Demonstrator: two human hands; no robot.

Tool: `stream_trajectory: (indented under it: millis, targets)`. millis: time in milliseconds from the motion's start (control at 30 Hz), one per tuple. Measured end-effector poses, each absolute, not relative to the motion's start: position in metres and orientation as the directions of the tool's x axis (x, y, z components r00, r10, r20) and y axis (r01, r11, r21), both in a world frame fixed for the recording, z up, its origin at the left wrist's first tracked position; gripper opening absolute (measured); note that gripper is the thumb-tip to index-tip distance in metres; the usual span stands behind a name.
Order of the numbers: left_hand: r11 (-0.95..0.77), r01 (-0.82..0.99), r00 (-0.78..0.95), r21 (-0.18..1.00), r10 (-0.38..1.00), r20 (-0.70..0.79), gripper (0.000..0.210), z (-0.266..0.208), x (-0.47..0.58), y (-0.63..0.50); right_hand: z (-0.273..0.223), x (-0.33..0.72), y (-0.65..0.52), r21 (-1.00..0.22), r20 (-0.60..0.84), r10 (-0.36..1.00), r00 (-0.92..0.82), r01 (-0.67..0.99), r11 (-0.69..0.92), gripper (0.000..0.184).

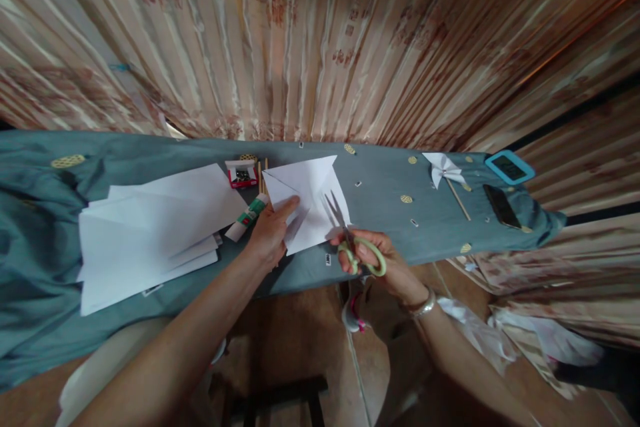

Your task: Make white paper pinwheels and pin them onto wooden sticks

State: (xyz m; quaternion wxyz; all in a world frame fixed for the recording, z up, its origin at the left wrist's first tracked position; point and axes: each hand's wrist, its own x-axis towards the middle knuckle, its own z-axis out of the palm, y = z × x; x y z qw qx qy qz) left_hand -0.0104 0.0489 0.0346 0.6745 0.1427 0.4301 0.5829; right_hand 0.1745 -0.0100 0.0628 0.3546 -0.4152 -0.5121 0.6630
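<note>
Worktop cloth (380, 180) is exposed between white paper (315, 180) and pinwheel (443, 170). At the near edge, the right hand (387, 260) is held, fingers clamped on scissors (345, 228); the left hand (267, 233) is laid on the paper, index extended, grip indeterminable.

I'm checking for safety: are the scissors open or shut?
Open: the scissors in the right hand show their blade tips apart.

Scissors (342, 217) in the right fingers (376, 238) have pale yellow-green handles (383, 263); white paper (313, 180) under the left fingers (293, 203); yellow pineapple motifs (406, 199) dot the blue-grey tablecloth (380, 183) beneath.
</note>
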Motion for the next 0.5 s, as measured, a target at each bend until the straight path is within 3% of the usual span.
stream_trajectory:
  millis: [267, 500]
  targets:
    - [0.239, -0.656, -0.089, 0.716, 0.917, -0.388, 0.012, 0.035, -0.009, 0.048, 0.056, 0.16, -0.012, -0.955, -0.232, 0.869, -0.437, -0.069, -0.29, 0.045]
    - [0.319, -0.722, 0.012, 0.614, 0.893, -0.45, 0.009, 0.042, -0.019, 0.055, 0.039, 0.157, 0.002, -0.979, -0.172, 0.985, 0.021, -0.119, -0.168, 0.039]
